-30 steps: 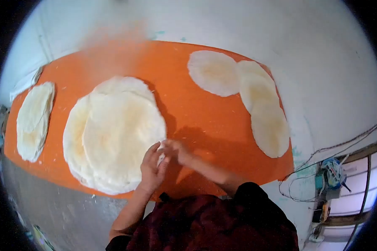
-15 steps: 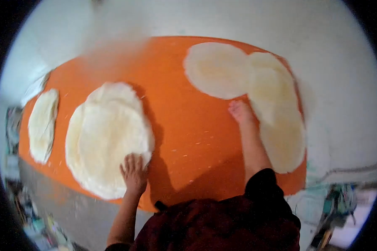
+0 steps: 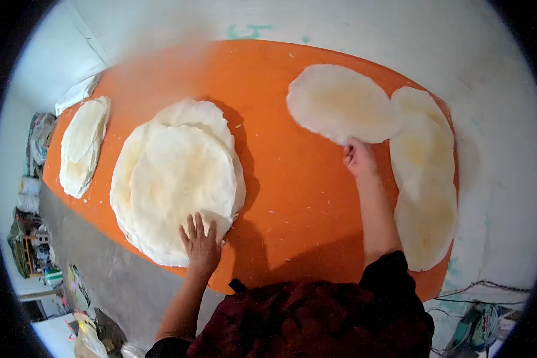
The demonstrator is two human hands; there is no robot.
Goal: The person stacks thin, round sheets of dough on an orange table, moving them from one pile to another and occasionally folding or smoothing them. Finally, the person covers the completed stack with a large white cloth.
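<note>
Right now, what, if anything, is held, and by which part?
The right hand pinches a thin, pale, rounded sheet by its near edge; the left hand, spread on a round whitish stack, grips nothing.

A pale wall [image 3: 352,33] with green marks [image 3: 259,28] rises beyond the right hand [image 3: 359,157] and orange table [image 3: 292,191], while grey floor [image 3: 119,268] and assorted clutter [image 3: 34,241] spread left of the left hand [image 3: 203,249].

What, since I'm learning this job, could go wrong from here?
The sheet might tear: the right hand seems to hold it only by its near edge. The pile could crease or shift if the left hand, spread at its near edge, presses hard.
</note>
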